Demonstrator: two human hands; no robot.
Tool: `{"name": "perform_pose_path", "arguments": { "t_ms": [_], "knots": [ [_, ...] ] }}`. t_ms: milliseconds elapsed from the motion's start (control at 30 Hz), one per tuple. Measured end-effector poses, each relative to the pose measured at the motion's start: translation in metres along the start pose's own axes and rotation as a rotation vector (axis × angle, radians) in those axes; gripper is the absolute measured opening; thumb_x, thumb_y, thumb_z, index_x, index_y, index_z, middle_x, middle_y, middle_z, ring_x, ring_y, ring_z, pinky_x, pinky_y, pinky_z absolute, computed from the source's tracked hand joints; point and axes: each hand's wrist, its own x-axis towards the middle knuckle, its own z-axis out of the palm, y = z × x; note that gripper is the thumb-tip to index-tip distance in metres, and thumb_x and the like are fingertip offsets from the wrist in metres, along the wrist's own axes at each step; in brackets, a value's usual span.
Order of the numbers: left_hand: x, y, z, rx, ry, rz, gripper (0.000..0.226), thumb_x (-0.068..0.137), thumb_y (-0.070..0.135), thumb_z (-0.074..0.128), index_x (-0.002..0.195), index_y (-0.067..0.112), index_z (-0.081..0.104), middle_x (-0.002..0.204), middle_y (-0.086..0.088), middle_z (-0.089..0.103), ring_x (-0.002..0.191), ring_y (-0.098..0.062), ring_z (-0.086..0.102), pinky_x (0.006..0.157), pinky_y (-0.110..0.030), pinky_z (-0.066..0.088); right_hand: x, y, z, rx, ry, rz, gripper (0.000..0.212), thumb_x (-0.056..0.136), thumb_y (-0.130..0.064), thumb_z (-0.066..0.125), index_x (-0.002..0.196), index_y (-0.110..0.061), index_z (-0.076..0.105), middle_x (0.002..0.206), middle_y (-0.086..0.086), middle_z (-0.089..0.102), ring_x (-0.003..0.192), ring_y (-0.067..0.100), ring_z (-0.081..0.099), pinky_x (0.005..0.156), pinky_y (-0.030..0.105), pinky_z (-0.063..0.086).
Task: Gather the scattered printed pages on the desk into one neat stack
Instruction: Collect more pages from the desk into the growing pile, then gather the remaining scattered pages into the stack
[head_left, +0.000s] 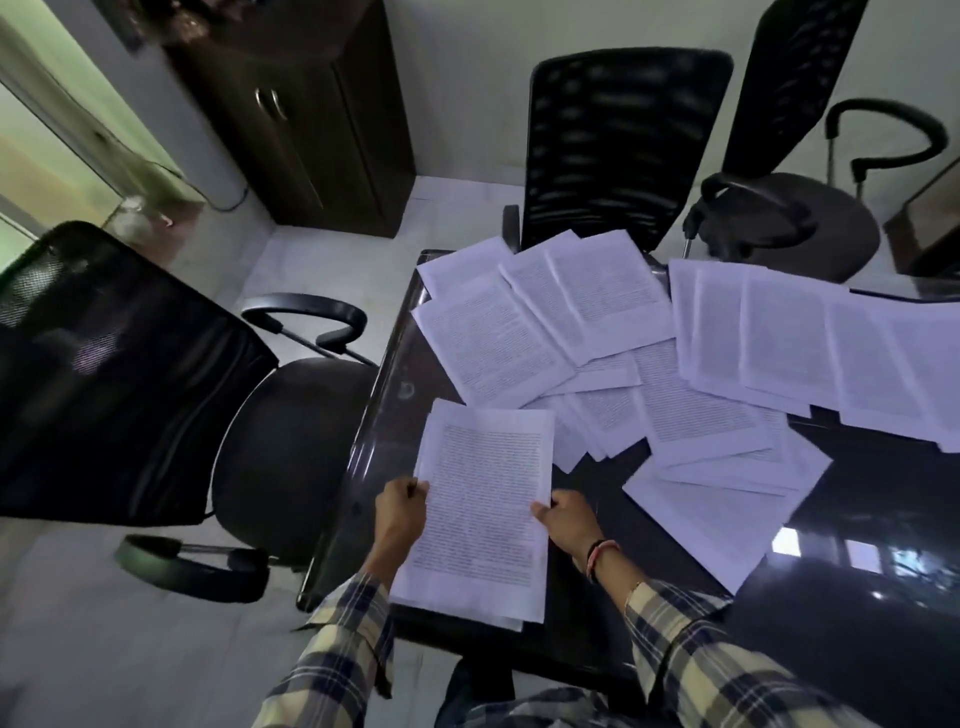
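Plaid sleeves (691, 654) come up from the bottom edge of the frame, and both hands hold a small stack of printed pages (483, 509) at lower centre. Left hand (401, 506) grips the stack's left edge w/ fingers curled round it; right hand (566, 519) pinches the right edge, thumb on top of the paper. On the right wrist sits a red and dark bracelet (601, 556). Stack is not fully even: some sheet edges stick out at its bottom and left side. It lies over the near left corner of the dark glossy desk (857, 519); I cannot tell if it rests on the desk or is lifted a bit. More scattered pages (675, 374) cover the desk from centre to the right edge of the frame, overlapping each other at diff. angles, approx. in two groups. Black office chair (156, 374) stands at left, just beside the desk; two more black chairs (623, 150) are at top, behind the desk. Dark wooden cabinet (311, 119) stands in upper left, against the wall.
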Motion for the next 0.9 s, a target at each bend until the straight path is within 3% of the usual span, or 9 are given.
{"name": "perform_pose_path", "arguments": {
  "t_ms": [100,167,267,333,400,500,600,767,900],
  "knots": [
    [0.016,-0.014,-0.009,0.071,-0.057,-0.026,0.043,0.103,0.014,0.057,0.061,0.013,0.047,0.063,0.0,0.051,0.058,-0.012,0.044,0.051,-0.027,0.035,-0.001,-0.006,0.02,-0.067,0.046,0.016,0.016,0.096,-0.015,0.065,0.105,-0.006,0.075,0.103,0.004,0.075,0.091,0.018,0.071,0.072,0.023,0.056],
    [0.021,-0.021,-0.011,0.082,-0.091,-0.037,0.036,0.103,0.017,0.059,0.067,0.011,0.056,0.071,-0.005,0.059,0.068,-0.021,0.055,0.062,-0.03,0.042,-0.002,-0.007,0.024,-0.128,0.067,0.018,0.017,0.096,-0.016,0.066,0.106,-0.006,0.075,0.099,0.002,0.073,0.087,0.016,0.069,0.061,0.014,0.048],
    [0.03,-0.028,-0.013,0.106,-0.14,-0.045,0.031,0.102,0.02,0.06,0.073,0.009,0.059,0.08,-0.008,0.065,0.076,-0.026,0.06,0.072,-0.031,0.043,0.002,-0.008,0.03,-0.211,0.082,0.053,0.015,0.095,-0.019,0.068,0.083,-0.01,0.072,0.087,0.003,0.071,0.08,0.017,0.067,0.062,0.02,0.048],
    [0.035,-0.03,-0.014,0.128,-0.151,-0.03,0.029,0.101,0.022,0.061,0.075,0.011,0.059,0.086,-0.011,0.068,0.08,-0.03,0.063,0.073,-0.032,0.044,0.002,-0.008,0.033,-0.271,0.099,0.075,0.034,0.094,-0.02,0.07,0.063,-0.019,0.057,0.072,-0.003,0.063,0.07,0.015,0.061,0.059,0.021,0.045],
    [0.039,-0.031,-0.014,0.132,-0.147,-0.009,0.027,0.101,0.022,0.062,0.076,0.011,0.061,0.084,-0.01,0.069,0.079,-0.029,0.065,0.07,-0.03,0.045,0.002,-0.007,0.035,-0.306,0.112,0.115,0.041,0.094,-0.024,0.07,0.059,-0.022,0.049,0.069,-0.005,0.06,0.07,0.017,0.063,0.056,0.021,0.045],
    [0.039,-0.03,-0.016,0.141,-0.12,0.044,0.027,0.099,0.018,0.067,0.073,0.013,0.062,0.071,0.0,0.063,0.063,-0.012,0.058,0.055,-0.023,0.04,0.001,-0.007,0.036,-0.318,0.104,0.191,0.034,0.094,-0.03,0.071,0.069,-0.013,0.054,0.079,0.001,0.068,0.074,0.023,0.071,0.047,0.027,0.055],
    [0.041,-0.03,-0.014,0.122,-0.106,0.079,0.015,0.096,0.013,0.07,0.081,0.011,0.071,0.078,0.003,0.07,0.069,-0.008,0.065,0.057,-0.019,0.044,0.0,-0.009,0.04,-0.319,0.151,0.197,0.03,0.092,-0.034,0.073,0.085,-0.01,0.056,0.097,0.007,0.07,0.08,0.023,0.07,0.058,0.034,0.061],
    [0.038,-0.027,-0.011,0.116,-0.124,0.088,0.009,0.097,0.009,0.068,0.091,0.009,0.076,0.088,0.0,0.074,0.078,-0.013,0.07,0.059,-0.016,0.044,-0.001,-0.013,0.05,-0.388,0.127,0.168,0.039,0.091,-0.028,0.075,0.117,-0.004,0.058,0.124,0.01,0.068,0.111,0.03,0.067,0.086,0.035,0.056],
    [0.045,-0.027,-0.012,0.125,-0.15,0.048,0.006,0.095,0.01,0.071,0.09,0.01,0.075,0.09,0.002,0.073,0.077,-0.012,0.069,0.059,-0.018,0.046,-0.003,-0.016,0.045,-0.329,0.116,0.166,0.024,0.091,-0.028,0.075,0.094,-0.011,0.057,0.107,0.004,0.066,0.1,0.026,0.068,0.075,0.03,0.056]
  ]
}}
